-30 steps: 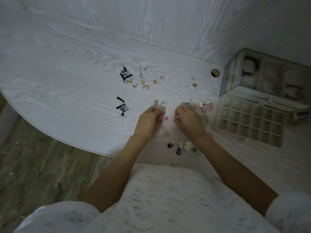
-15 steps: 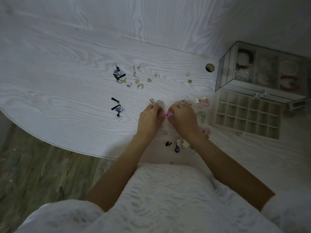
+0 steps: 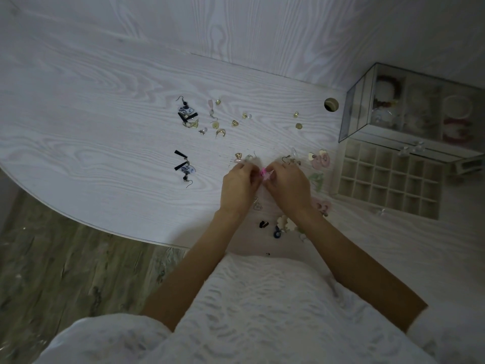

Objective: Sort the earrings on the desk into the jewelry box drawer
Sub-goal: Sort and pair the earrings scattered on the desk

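Two small pink earrings (image 3: pixel 262 172) are shown pinched between the fingertips of both hands, just above the tabletop (image 3: pixel 105 127) near its front edge. One second earlier the two pink pieces were held apart, one at each hand; since then they have been brought together until they touch, and the left hand (image 3: pixel 240 183) and right hand (image 3: pixel 287 185) now meet around them, fingers curled on the pair. The matching step is therefore judged complete, and transfer to the jewelry box drawer (image 3: pixel 388 183) is judged to be what remains for this pair. The drawer is seen pulled out to the right of the hands, in front of the glass jewelry box (image 3: pixel 362 111), its grid of compartments apparently unfilled, though dim light prevents certainty. Many earrings remain scattered: the black-tasselled blue-and-white earring (image 3: pixel 185 166) to the left, its mate (image 3: pixel 187 114) farther back, small gold pieces (image 3: pixel 223 127) beyond the hands, pink heart-shaped earrings (image 3: pixel 321 160) beside the drawer, and dark and pale pieces (image 3: pixel 278 227) near the wrists. The task is thus judged to be at an early stage.
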Motion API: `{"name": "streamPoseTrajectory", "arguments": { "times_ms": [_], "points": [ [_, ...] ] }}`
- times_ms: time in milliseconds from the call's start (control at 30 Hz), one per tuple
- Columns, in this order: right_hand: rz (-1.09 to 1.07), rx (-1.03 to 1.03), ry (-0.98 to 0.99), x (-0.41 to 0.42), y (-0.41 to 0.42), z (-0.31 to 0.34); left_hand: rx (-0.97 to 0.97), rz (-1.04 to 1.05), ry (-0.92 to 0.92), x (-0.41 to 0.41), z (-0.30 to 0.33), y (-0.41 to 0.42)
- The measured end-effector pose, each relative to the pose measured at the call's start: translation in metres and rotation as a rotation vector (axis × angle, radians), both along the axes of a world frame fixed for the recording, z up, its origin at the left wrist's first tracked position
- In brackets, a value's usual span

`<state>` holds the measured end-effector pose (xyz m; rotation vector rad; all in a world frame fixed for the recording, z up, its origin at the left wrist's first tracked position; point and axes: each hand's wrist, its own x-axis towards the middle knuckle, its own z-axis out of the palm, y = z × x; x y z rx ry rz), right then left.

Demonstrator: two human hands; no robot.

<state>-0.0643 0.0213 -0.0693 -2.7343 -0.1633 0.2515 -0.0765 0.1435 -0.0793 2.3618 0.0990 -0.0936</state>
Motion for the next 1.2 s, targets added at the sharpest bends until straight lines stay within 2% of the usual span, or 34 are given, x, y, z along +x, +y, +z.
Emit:
{"name": "streamPoseTrajectory", "arguments": {
  "times_ms": [133,267,367,633,833,1100,1200],
  "points": [
    [-0.013,0.020,-0.015,0.001,0.001,0.000,-0.084,0.008,-0.025,-0.002,0.004,-0.002],
    [-0.003,0.029,-0.043,0.002,-0.005,0.004,-0.231,0.018,0.028,-0.008,0.007,0.013],
    [0.042,0.051,-0.077,0.007,-0.014,0.014,-0.256,0.026,0.046,-0.014,0.012,0.035],
    [0.226,0.124,-0.076,0.033,0.006,0.016,0.088,0.162,-0.091,-0.008,0.014,0.094],
    [0.406,-0.028,-0.125,0.050,0.037,0.006,0.162,0.129,-0.153,0.068,0.013,0.099],
    [0.369,-0.008,-0.170,0.071,0.021,0.001,0.332,0.083,0.126,0.144,0.007,0.094],
    [0.298,0.000,-0.138,0.074,0.012,0.002,0.331,0.071,0.131,0.145,0.002,0.096]
  ]
}}
